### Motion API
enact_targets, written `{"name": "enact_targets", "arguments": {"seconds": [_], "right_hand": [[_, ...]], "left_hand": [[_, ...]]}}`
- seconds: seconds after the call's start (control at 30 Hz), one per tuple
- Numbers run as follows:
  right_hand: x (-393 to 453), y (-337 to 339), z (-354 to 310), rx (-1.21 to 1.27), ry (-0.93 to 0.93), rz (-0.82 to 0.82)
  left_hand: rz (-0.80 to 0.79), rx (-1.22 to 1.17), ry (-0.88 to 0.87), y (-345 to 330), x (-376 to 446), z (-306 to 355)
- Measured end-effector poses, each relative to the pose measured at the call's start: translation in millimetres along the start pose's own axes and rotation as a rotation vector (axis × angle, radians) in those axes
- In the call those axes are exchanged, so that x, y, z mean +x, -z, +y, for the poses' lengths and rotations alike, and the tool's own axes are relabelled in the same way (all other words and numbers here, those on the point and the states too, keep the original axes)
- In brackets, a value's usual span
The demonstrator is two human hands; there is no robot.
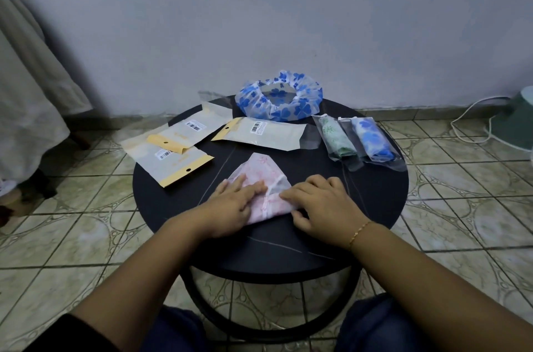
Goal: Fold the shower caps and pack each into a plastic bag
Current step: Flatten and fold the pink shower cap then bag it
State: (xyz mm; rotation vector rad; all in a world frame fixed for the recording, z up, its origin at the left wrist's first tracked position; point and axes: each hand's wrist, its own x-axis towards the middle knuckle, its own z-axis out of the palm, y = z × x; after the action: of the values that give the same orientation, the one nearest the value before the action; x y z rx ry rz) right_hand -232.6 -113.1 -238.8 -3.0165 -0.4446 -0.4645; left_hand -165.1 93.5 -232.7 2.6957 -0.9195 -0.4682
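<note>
Pale bluish wall (259,20) and patterned floor tiles (72,236) surround a round black counter (178,207) with thin light veins across its top. On its far edge sits an unfolded blue-flowered shower cap (278,101), opening upward. Right of centre lie 2 clear bags side by side, touching: a packed green cap (337,138) and a packed blue cap (372,139). On the left, 2 empty bags with yellow headers (173,150) overlap and hang partly past the counter's rim; a third empty bag (259,134) lies near the middle. A white cable (473,121) runs over the floor at far right beside a green object cut off by the frame edge, too little of it showing to identify. Draped pale cloth (26,77) fills the left edge; what it covers is hidden.

The pink-flowered shower cap (259,176), folded into a rough triangle, lies on the near middle of the counter. The left hand (233,207) lies flat on its near-left part, fingers straight and pressing down. The right hand (320,204) covers the near-right corner, fingers stretched over the cap and thumb low at its edge; whether the thumb tucks under the fold cannot be told. A thin gold bracelet (359,232) circles the right wrist.
</note>
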Motion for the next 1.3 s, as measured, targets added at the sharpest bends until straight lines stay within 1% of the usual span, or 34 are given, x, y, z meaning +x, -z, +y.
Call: {"name": "enact_targets", "arguments": {"seconds": [0.07,0.13,0.27,0.33,0.37,0.47,0.5,0.57,0.6,0.7,0.73,0.77,0.83,0.93,1.0,1.1,1.17,1.23,1.3], "right_hand": [[2,1,1,-0.005,0.007,0.01],[2,2,0,0.008,0.011,0.013],[-1,4,-1,0.075,0.016,-0.042],[-4,5,-3,0.087,0.029,-0.083],[-5,6,-4,0.09,0.03,-0.105],[-6,4,-5,0.093,0.028,-0.105],[-6,4,-5,0.093,0.026,-0.104],[-4,3,-5,0.09,0.031,-0.11],[-3,4,-5,0.09,0.032,-0.121],[0,5,-6,0.1,0.027,-0.138],[1,5,-6,0.105,0.025,-0.135],[2,5,-6,0.109,0.024,-0.126],[2,3,-5,0.122,0.031,-0.104],[4,5,-5,0.162,0.043,-0.079],[4,7,-5,0.239,0.001,-0.086],[5,8,-4,0.458,-0.127,-0.102],[5,7,-2,0.572,-0.222,-0.101],[5,6,0,0.652,-0.274,-0.085],[7,5,1,0.723,-0.321,-0.066]], "left_hand": [[-0.026,-0.026,-0.021,2,0,2],[-0.007,-0.073,-0.02,3,0,0],[0.039,-0.238,-0.001,4,-5,-2],[0.06,-0.274,-0.013,7,-10,-1],[0.086,-0.237,-0.018,8,-12,-2],[0.225,0.084,-0.051,11,-17,-5],[0.258,0.159,-0.051,12,-18,-8],[0.284,0.214,-0.066,11,-17,-12],[0.288,0.194,-0.089,10,-16,-12],[0.284,0.029,-0.079,14,-15,-11],[0.283,0.015,-0.074,18,-15,-10],[0.272,0.031,-0.082,22,-15,-9],[0.196,0.114,-0.089,30,-17,-4],[0.1,0.237,-0.04,34,-17,-2],[0.104,0.199,-0.015,35,-17,-2],[0.11,0.093,-0.012,37,-19,-2],[0.125,-0.036,0.016,37,-21,-5],[0.152,-0.16,0.057,38,-22,-7],[0.17,-0.209,0.076,39,-23,-8]]}}
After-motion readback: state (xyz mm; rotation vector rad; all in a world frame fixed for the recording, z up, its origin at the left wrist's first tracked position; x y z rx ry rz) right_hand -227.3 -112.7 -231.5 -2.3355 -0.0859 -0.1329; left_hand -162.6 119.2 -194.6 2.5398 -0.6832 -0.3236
